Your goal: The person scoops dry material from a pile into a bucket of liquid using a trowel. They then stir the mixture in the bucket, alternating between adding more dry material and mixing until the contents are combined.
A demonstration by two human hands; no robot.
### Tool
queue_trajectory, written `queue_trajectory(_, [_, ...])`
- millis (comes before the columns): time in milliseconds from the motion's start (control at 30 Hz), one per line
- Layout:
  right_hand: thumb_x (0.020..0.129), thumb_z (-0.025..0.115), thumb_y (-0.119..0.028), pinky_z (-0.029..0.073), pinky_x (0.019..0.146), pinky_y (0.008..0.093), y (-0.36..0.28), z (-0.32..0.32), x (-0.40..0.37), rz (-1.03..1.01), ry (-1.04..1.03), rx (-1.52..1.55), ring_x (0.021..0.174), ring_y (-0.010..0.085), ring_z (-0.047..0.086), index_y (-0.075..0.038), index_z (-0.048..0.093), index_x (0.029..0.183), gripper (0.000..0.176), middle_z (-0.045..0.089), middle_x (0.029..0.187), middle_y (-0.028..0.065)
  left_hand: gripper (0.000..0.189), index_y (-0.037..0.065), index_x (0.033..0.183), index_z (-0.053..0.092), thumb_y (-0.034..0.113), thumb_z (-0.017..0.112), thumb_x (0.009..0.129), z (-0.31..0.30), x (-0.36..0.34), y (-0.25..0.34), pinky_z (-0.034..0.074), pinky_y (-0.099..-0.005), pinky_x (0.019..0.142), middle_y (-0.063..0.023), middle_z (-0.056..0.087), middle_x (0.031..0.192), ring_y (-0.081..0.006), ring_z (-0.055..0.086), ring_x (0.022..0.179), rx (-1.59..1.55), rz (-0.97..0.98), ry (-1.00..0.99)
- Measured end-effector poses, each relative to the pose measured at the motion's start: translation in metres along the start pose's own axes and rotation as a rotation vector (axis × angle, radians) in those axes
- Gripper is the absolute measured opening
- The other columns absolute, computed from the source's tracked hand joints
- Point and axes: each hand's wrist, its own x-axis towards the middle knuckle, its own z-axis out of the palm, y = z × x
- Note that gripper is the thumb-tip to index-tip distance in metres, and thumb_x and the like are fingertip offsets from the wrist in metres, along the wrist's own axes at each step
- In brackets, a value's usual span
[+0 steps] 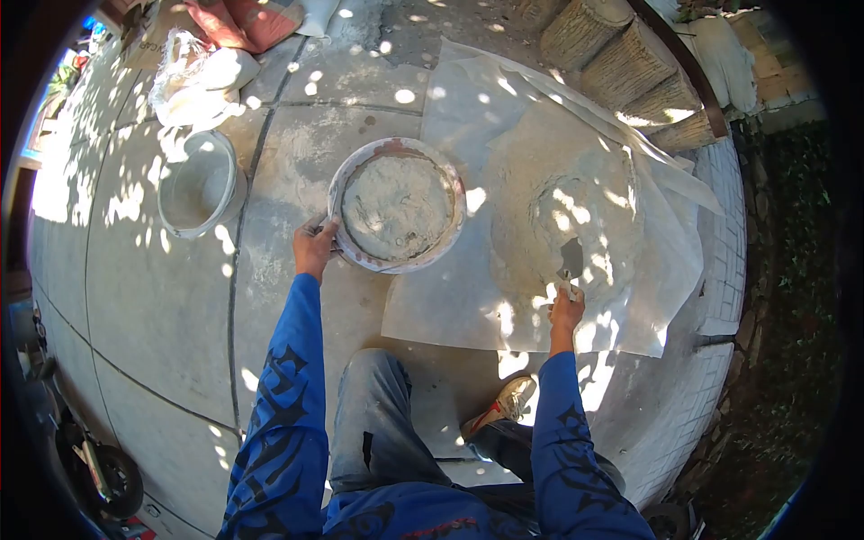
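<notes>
My left hand (314,245) grips the rim of a round basin (457,209), its fingers closed over the left edge. Wet grey cement mix (396,205) fills the basin nearly to its rim. To the right, my right hand (566,309) is wrapped round the handle of a small trowel (571,256), whose dark blade points away from me. Beneath the blade lies a plastic sheet (450,310), smeared with a broad patch of grey cement (531,216).
A bucket (238,193) stands left of the basin. White sacks (225,72) and a red bag (243,22) lie at the back left. Log-like posts (630,67) line the back right, by a planted strip (792,270). A wheel (121,481) shows at lower left.
</notes>
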Motion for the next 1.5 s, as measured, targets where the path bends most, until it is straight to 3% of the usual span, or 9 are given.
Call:
queue_trajectory(33, [0.092, 0.069, -0.021, 0.041, 0.037, 0.033, -0.009, 0.004, -0.014, -0.032, -0.044, -0.038, 0.049, 0.0181, 0.057, -0.009, 0.059, 0.117, 0.029, 0.061, 0.07, 0.0091, 0.043, 0.006, 0.133, 0.063, 0.024, 0.069, 0.094, 0.0, -0.001, 0.002, 0.06, -0.0338, 0.072, -0.0071, 0.071, 0.099, -0.0159, 0.069, 0.08, 0.035, -0.004, -0.031])
queue_trajectory(67, [0.092, 0.069, -0.022, 0.04, 0.037, 0.0313, -0.019, 0.011, -0.027, 0.009, -0.058, -0.013, 0.05, 0.0175, 0.057, -0.01, 0.06, 0.117, 0.029, 0.061, 0.07, 0.0085, 0.042, 0.003, 0.131, 0.065, 0.019, 0.072, 0.092, 0.004, -0.003, 0.003, 0.06, -0.0296, 0.061, -0.0058, 0.07, 0.086, -0.0132, 0.067, 0.068, -0.018, 0.02, 0.017])
queue_trajectory(200, [0.094, 0.069, -0.028, 0.039, 0.037, 0.0277, -0.015, 0.025, -0.024, 0.148, -0.166, 0.25, 0.05, 0.0156, 0.057, -0.012, 0.06, 0.116, 0.029, 0.061, 0.071, 0.0069, 0.042, 0.003, 0.129, 0.066, 0.019, 0.072, 0.092, 0.001, 0.0, -0.002, 0.06, -0.03, 0.061, -0.0061, 0.071, 0.088, -0.0129, 0.067, 0.068, -0.019, 0.058, 0.014])
queue_trajectory(300, [0.094, 0.067, -0.022, 0.04, 0.039, 0.0281, -0.029, 0.016, -0.039, 0.119, -0.119, 0.283, 0.051, 0.0154, 0.056, -0.012, 0.059, 0.12, 0.029, 0.06, 0.073, 0.0071, 0.044, 0.006, 0.132, 0.064, 0.025, 0.07, 0.093, 0.001, 0.0, 0.001, 0.06, -0.0334, 0.071, -0.0068, 0.071, 0.099, -0.016, 0.069, 0.079, 0.062, 0.017, -0.013])
queue_trajectory(367, [0.094, 0.067, -0.021, 0.04, 0.04, 0.0283, -0.022, 0.009, -0.04, -0.047, -0.057, 0.166, 0.051, 0.0146, 0.055, -0.011, 0.058, 0.121, 0.03, 0.06, 0.074, 0.0063, 0.041, 0.006, 0.13, 0.065, 0.024, 0.069, 0.094, 0.0, 0.005, -0.004, 0.06, -0.0329, 0.071, -0.007, 0.072, 0.099, -0.0156, 0.07, 0.079, 0.038, -0.024, -0.016])
queue_trajectory(467, [0.094, 0.069, -0.022, 0.04, 0.041, 0.0277, -0.03, -0.008, -0.038, -0.017, -0.081, 0.184, 0.051, 0.0142, 0.055, -0.01, 0.059, 0.12, 0.03, 0.06, 0.076, 0.0067, 0.036, 0.001, 0.124, 0.067, 0.018, 0.07, 0.093, 0.003, 0.001, 0.0, 0.06, -0.0307, 0.062, -0.0083, 0.072, 0.09, -0.0151, 0.07, 0.071, -0.028, 0.005, -0.007])
queue_trajectory(767, [0.097, 0.06, -0.018, 0.042, 0.042, 0.027, -0.031, -0.031, -0.035, 0.095, -0.14, 0.295, 0.056, 0.0157, 0.056, -0.013, 0.06, 0.12, 0.024, 0.061, 0.079, 0.0095, 0.038, 0.005, 0.129, 0.066, 0.021, 0.068, 0.094, 0.002, 0.002, -0.002, 0.06, -0.0314, 0.068, -0.0056, 0.072, 0.094, -0.0145, 0.069, 0.076, 0.053, 0.019, -0.003])
queue_trajectory(1100, [0.096, 0.059, -0.021, 0.042, 0.04, 0.0268, -0.052, -0.06, -0.062, 0.087, -0.171, 0.195, 0.053, 0.0145, 0.055, -0.011, 0.06, 0.112, 0.019, 0.061, 0.077, 0.0086, 0.037, 0.001, 0.121, 0.07, 0.017, 0.073, 0.088, 0.004, 0.007, -0.012, 0.056, -0.0291, 0.06, -0.0083, 0.074, 0.086, -0.012, 0.067, 0.067, -0.032, 0.09, 0.034])
queue_trajectory(1500, [0.096, 0.064, -0.021, 0.039, 0.041, 0.0242, -0.176, -0.003, -0.156, -0.039, -0.678, 0.02, 0.053, 0.0116, 0.055, -0.009, 0.061, 0.125, 0.032, 0.064, 0.081, 0.0083, 0.038, 0.001, 0.125, 0.067, 0.018, 0.071, 0.092, 0.004, 0.009, -0.012, 0.061, -0.0313, 0.064, -0.0081, 0.073, 0.093, -0.0146, 0.07, 0.071, 0.034, 0.055, 0.028])
